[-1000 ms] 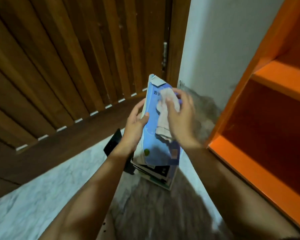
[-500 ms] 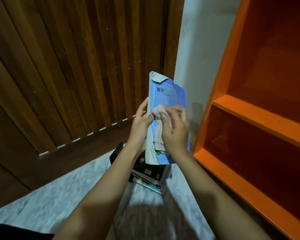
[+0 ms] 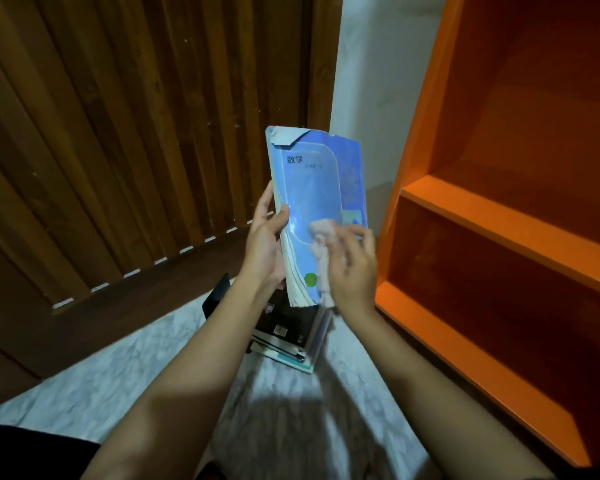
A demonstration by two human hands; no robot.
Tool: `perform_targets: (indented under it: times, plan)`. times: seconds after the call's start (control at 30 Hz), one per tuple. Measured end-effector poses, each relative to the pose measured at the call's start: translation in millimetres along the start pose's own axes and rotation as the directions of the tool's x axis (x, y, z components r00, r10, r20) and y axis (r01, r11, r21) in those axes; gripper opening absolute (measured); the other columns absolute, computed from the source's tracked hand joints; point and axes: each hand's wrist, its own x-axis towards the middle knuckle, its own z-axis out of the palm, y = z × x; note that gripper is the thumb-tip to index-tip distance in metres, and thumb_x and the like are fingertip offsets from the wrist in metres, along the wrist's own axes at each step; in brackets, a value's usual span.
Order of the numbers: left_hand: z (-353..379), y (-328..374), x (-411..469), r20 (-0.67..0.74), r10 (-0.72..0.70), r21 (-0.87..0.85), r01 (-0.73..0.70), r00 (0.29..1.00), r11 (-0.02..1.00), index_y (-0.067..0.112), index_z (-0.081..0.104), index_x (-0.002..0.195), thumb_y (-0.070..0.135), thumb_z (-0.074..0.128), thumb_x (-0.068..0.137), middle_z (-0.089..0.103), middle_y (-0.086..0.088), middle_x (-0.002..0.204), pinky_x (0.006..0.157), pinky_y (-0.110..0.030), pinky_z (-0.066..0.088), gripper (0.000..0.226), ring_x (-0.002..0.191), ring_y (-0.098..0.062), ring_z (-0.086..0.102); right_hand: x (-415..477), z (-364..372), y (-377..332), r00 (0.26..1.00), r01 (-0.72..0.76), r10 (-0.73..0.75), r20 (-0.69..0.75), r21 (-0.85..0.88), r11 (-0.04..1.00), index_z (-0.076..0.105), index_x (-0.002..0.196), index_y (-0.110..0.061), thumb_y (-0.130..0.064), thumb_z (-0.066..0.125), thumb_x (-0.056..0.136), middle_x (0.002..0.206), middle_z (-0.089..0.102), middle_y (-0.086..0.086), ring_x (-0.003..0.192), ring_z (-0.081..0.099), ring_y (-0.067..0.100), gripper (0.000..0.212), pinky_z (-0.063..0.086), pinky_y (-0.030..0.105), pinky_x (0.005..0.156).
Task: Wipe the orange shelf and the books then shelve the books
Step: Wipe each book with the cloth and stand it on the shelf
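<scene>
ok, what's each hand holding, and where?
Left hand grips the worn blue paperback book by its lower left edge; right hand holds a crumpled pale cloth against the cover.

Single head-worn wide-angle view, looked forward and steeply down. Sat close on the light-blue softcover book [image 3: 312, 188] at centre. Brown slatted wooden door [image 3: 136, 133] filled far left, glossy orange wooden shelf [image 3: 499, 237] filled right, white marble floor [image 3: 101, 375] near bottom.
</scene>
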Motion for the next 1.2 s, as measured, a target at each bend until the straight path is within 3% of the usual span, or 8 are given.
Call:
perform_targets:
  times: [0.1, 0.27, 0.37, 0.5, 0.63, 0.83, 1.07, 1.2]
  plan:
    - [-1.2, -2.3, 0.4, 0.001, 0.003, -0.001, -0.003, 1.0, 1.0, 0.031, 0.045, 0.13, 0.004, 0.046, 0.095, 0.062, -0.006, 0.124, 0.083, -0.043, 0.056, 0.044, 0.097, -0.024, 0.067, 11.3, -6.4, 17.2, 0.914, -0.382, 0.392, -0.102, 0.101, 0.918, 0.065, 0.112, -0.009, -0.018, 0.053, 0.095, 0.105, 0.045, 0.002, 0.093, 0.051, 0.015, 0.023, 0.037, 0.008, 0.069]
    - [-6.3, -4.5, 5.5, -0.096, 0.022, 0.014, -0.021, 0.995, 1.0, 0.03, 0.044, 0.133, 0.005, 0.044, 0.096, 0.066, -0.001, 0.113, 0.073, -0.04, 0.058, 0.044, 0.095, -0.023, 0.069, -27.7, 1.3, -3.5, 0.995, -0.098, 0.1, -0.003, 0.132, 0.986, 0.067, 0.108, -0.009, -0.016, 0.058, 0.092, 0.106, 0.046, -0.001, 0.097, 0.046, -0.012, 0.02, 0.035, 0.002, 0.08]
    - [-16.7, -1.1, 4.5, -0.106, 0.033, 0.053, -0.028, 0.994, 0.998, 0.033, 0.046, 0.128, 0.007, 0.044, 0.097, 0.063, 0.0, 0.122, 0.077, -0.04, 0.057, 0.041, 0.1, -0.022, 0.067, -51.4, -0.2, 14.8, 0.986, 0.122, -0.132, 0.102, 0.101, 0.987, 0.065, 0.112, -0.008, -0.015, 0.053, 0.092, 0.108, 0.047, -0.001, 0.104, 0.044, -0.009, 0.024, 0.04, 0.009, 0.085]
    - [-24.0, 2.7, 0.9, -0.047, -0.009, 0.044, 0.011, 0.999, 0.999, 0.031, 0.046, 0.131, 0.005, 0.044, 0.096, 0.065, -0.002, 0.12, 0.073, -0.037, 0.057, 0.044, 0.098, -0.022, 0.068, -50.2, -1.1, 47.6, 0.986, -0.165, 0.164, 0.019, 0.018, 0.986, 0.061, 0.114, -0.009, -0.026, 0.042, 0.096, 0.107, 0.045, 0.003, 0.098, 0.048, 0.012, 0.032, 0.043, 0.025, 0.084]
    - [-29.7, 4.7, -3.3, 0.042, -0.084, 0.049, 0.082, 0.996, 0.995, 0.03, 0.043, 0.137, 0.006, 0.048, 0.093, 0.062, -0.003, 0.126, 0.079, -0.042, 0.057, 0.05, 0.101, -0.026, 0.066, -22.1, -14.2, 53.8, 0.932, -0.332, 0.346, -0.103, 0.132, 0.934, 0.057, 0.116, -0.003, -0.021, 0.041, 0.092, 0.113, 0.047, 0.016, 0.098, 0.044, 0.01, 0.034, 0.034, 0.004, 0.086]
    - [-26.0, 0.7, -3.1, 0.16, -0.149, 0.004, 0.151, 0.976, 0.989, 0.032, 0.043, 0.137, 0.005, 0.046, 0.093, 0.056, -0.004, 0.133, 0.085, -0.043, 0.052, 0.052, 0.101, -0.024, 0.066, 5.9, -39.3, 62.4, 0.835, -0.545, 0.466, 0.293, 0.559, 0.624, 0.044, 0.135, -0.03, -0.059, 0.061, 0.081, 0.146, 0.042, 0.001, 0.134, 0.041, 0.022, 0.064, 0.031, 0.054, 0.11]
    - [-37.5, 8.2, 7.9, 0.106, -0.137, 0.35, 0.092, 0.985, 0.932, 0.037, 0.032, 0.143, 0.014, 0.048, 0.097, 0.056, -0.002, 0.134, 0.091, -0.049, 0.051, 0.054, 0.115, -0.028, 0.06, 12.7, -52.8, 47.8, 0.823, -0.561, 0.439, 0.36, 0.634, 0.532, 0.044, 0.135, -0.013, -0.002, 0.062, 0.084, 0.13, 0.058, 0.014, 0.118, 0.056, 0.033, 0.055, 0.039, 0.058, 0.102]
    - [-33.6, -4.4, 12.8, -0.072, 0.027, 0.731, 0.034, 0.997, 0.682, 0.032, 0.031, 0.144, 0.015, 0.051, 0.096, 0.036, -0.001, 0.149, 0.1, -0.043, 0.045, 0.055, 0.128, -0.022, 0.047, 18.8, -53.4, 36.6, 0.866, -0.499, 0.395, 0.307, 0.588, 0.636, 0.052, 0.128, -0.012, 0.002, 0.063, 0.083, 0.122, 0.064, 0.009, 0.111, 0.061, 0.027, 0.048, 0.047, 0.047, 0.096]
